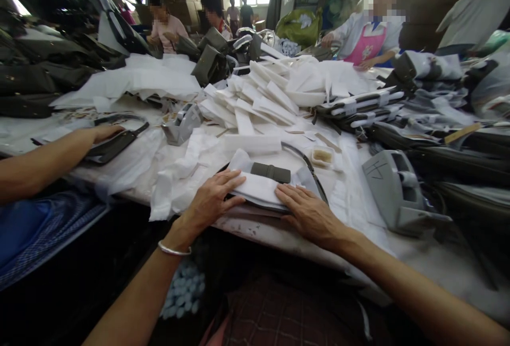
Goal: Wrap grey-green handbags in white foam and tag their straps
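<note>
A dark olive handbag [271, 171] lies on the table in front of me, its strap [305, 161] curving up to the right. White foam sheet [258, 188] covers the side of the bag nearest me. My left hand [217, 194] rests on the left end of this sheet, fingers stretched out and thumb apart. On the right end lies my right hand [308, 210], its fingers flat and extended. Both palms face down, and what is under them is hidden. Behind the bag sits a folded white foam piece [252, 144].
A heap of white foam strips [266, 91] fills the table's middle. Grey tape dispensers stand at left [182, 124] and right [392, 189]. A small clear tray [322, 157] is nearby. Bags are stacked at right [450, 149]. A co-worker's hand [99, 133] touches another bag at left.
</note>
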`<state>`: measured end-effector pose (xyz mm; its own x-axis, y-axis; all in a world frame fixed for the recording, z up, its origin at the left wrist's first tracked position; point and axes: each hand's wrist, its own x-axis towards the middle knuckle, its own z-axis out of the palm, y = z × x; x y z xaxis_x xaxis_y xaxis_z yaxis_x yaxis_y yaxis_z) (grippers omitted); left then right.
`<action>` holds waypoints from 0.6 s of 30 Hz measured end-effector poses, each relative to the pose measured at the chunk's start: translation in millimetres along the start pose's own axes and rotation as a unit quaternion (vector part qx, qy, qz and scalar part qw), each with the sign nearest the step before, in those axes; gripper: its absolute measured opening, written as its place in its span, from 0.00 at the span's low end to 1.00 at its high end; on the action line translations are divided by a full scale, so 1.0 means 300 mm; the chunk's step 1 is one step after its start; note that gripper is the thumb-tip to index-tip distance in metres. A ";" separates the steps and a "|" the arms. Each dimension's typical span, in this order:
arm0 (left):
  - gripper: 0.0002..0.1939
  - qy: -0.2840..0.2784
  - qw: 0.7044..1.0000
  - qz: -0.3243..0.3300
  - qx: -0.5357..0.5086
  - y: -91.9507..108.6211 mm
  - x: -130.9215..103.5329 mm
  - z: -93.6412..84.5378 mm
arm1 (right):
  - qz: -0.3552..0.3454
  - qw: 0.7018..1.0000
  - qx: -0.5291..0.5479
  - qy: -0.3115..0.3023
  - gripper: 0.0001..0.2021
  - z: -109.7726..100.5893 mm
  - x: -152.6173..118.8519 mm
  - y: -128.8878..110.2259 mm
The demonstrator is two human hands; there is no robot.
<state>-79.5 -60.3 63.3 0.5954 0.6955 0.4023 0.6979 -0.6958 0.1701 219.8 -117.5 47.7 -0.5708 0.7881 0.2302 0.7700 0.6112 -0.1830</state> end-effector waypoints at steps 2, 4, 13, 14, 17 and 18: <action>0.22 0.018 0.999 -0.028 0.005 0.070 -0.018 0.016 | 0.001 1.000 0.021 -0.001 0.29 -0.031 0.010 0.004; 0.24 0.035 0.998 -0.044 0.009 0.163 -0.033 0.033 | -0.001 0.999 0.036 0.014 0.32 -0.044 0.022 -0.009; 0.29 0.040 0.998 -0.016 -0.036 0.209 -0.152 0.031 | -0.032 0.999 0.010 0.041 0.23 0.062 0.042 -0.124; 0.30 0.051 0.998 -0.019 -0.035 0.198 -0.165 0.029 | -0.024 0.999 0.012 0.040 0.22 0.061 0.044 -0.132; 0.27 0.092 0.996 0.000 -0.008 0.183 -0.179 0.036 | 0.006 1.000 0.007 0.028 0.24 0.052 0.052 -0.163; 0.25 0.107 0.994 0.014 0.004 0.181 -0.174 0.043 | 0.017 0.999 0.001 0.027 0.25 0.054 0.056 -0.174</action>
<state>-67.6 -132.0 39.9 0.5173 0.6208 0.5891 0.6859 -0.7124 0.1484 165.4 -135.1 45.6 -0.5282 0.8032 0.2755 0.7880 0.5845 -0.1934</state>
